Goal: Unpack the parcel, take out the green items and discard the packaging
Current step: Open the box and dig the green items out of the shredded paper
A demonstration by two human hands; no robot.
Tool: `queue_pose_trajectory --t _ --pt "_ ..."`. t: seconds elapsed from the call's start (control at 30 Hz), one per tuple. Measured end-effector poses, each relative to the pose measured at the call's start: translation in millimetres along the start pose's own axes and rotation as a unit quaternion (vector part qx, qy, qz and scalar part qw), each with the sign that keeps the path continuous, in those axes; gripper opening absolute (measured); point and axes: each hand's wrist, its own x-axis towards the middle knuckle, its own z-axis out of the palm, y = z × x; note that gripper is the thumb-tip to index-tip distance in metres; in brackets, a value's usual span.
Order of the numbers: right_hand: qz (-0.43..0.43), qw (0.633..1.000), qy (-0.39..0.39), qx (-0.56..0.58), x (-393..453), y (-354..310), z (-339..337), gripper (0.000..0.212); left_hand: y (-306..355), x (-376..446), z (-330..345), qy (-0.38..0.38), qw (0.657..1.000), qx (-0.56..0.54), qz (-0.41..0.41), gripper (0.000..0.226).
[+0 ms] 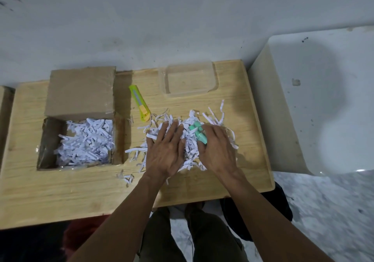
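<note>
An open cardboard parcel (81, 98) stands at the left of the wooden table (232, 104), its flap raised and shredded white paper (87, 140) inside. A second heap of shredded paper (191, 152) lies on the table at centre right. My left hand (165, 150) rests flat on that heap, fingers spread. My right hand (217, 150) lies on the heap's right side, its fingers curled around mint-green items (197, 132) that poke out at the fingertips.
A yellow-green utility knife (139, 103) lies between the parcel and the heap. A clear plastic container (188, 81) sits at the table's far edge. A white tub-like surface (323, 100) borders the table on the right. Another cardboard edge (5, 108) shows at far left.
</note>
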Motion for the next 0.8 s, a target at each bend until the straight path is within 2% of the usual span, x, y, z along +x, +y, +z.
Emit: queue_pose_trajectory --t 0.1,0.17,0.23,0.4,0.47,0.57,0.6,0.7,0.8 --pt "0.034 0.999 -0.033 -0.021 4.8 -0.6 -4.1 0.050 -0.4 1.3 -0.3 -0.009 1.000 0.002 -0.002 0.070" --pt "0.106 0.990 -0.038 0.088 7.9 -2.0 -7.3 0.050 -0.9 1.8 -0.7 -0.011 1.000 0.004 -0.004 0.068" --pt "0.161 0.965 -0.031 0.204 9.1 -2.0 -11.3 0.050 -0.9 1.6 -1.6 -0.013 1.000 0.004 -0.002 0.070" --pt "0.202 0.927 -0.008 0.316 -0.9 -0.9 -37.3 0.041 -0.4 1.9 -1.4 -0.017 1.000 -0.004 0.001 0.066" --pt "0.240 0.901 -0.033 0.361 -4.4 -2.2 -53.3 0.038 -0.4 1.4 -1.9 -0.018 1.000 -0.007 0.002 0.066" --pt "0.310 0.829 -0.076 0.460 -4.5 -4.3 -79.4 0.027 -0.6 1.1 -2.4 -0.020 1.000 -0.005 0.005 0.073" --pt "0.322 0.817 -0.094 0.469 -4.0 -4.4 -87.4 0.025 -0.5 1.1 -2.4 -0.020 1.000 -0.003 0.007 0.073" --pt "0.318 0.839 -0.152 0.413 -3.2 -3.6 -108.9 0.023 -0.4 0.5 -2.8 -0.013 1.000 0.005 0.014 0.073" --pt "0.288 0.878 -0.134 0.358 -1.4 -2.9 -130.7 0.014 -0.1 0.3 -2.9 -0.012 1.000 0.003 0.011 0.075"
